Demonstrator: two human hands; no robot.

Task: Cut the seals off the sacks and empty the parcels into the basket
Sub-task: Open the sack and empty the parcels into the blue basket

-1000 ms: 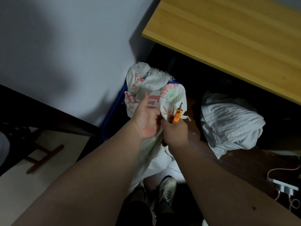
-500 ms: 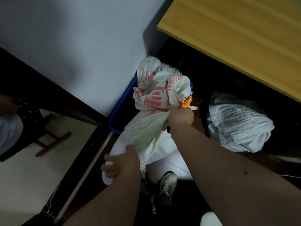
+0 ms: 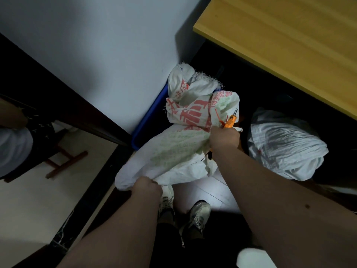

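Gripping sack [image 3: 173, 151]: left hand [image 3: 147, 187] fisted, right hand [image 3: 224, 138] w/ cutter [image 3: 230, 120].

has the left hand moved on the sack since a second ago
Yes. The left hand left the printed top of the sack beside the right hand and now grips its bottom end, nearer the shoes.

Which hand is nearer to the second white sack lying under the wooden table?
Right. The right hand, gripping the orange cutter and the printed sack, is just beside the second sack; the left hand holds the printed sack's far corner.
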